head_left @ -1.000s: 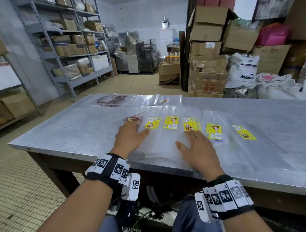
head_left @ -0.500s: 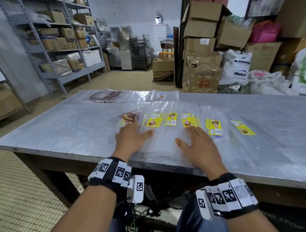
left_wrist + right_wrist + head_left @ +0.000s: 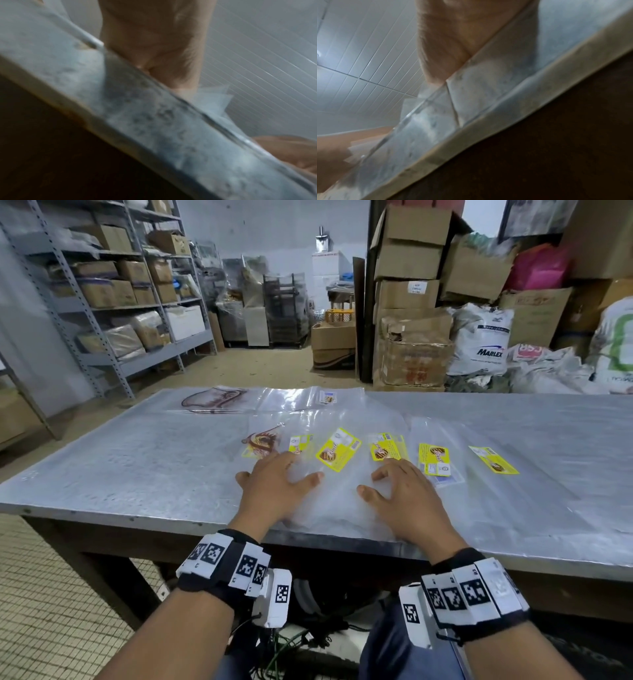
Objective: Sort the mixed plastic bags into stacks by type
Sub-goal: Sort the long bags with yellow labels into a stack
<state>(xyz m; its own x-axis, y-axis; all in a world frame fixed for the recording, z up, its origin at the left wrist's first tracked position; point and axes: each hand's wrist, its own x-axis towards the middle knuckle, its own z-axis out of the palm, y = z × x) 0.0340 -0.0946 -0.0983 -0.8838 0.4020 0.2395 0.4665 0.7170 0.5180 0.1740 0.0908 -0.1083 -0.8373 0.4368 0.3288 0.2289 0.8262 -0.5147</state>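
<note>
A: What changed?

B: Our left hand and right hand, fingers spread and slightly bent, press the bags at frame centre; one yellow label now sits skewed.

A: Meaning?

B: We judge the fan is loosening; stacking remains.

both wrist views are blurred, the worktop edge hiding the fingers; print on the yellow labels is too small to read; the worktop runs off the head view's right edge
</note>
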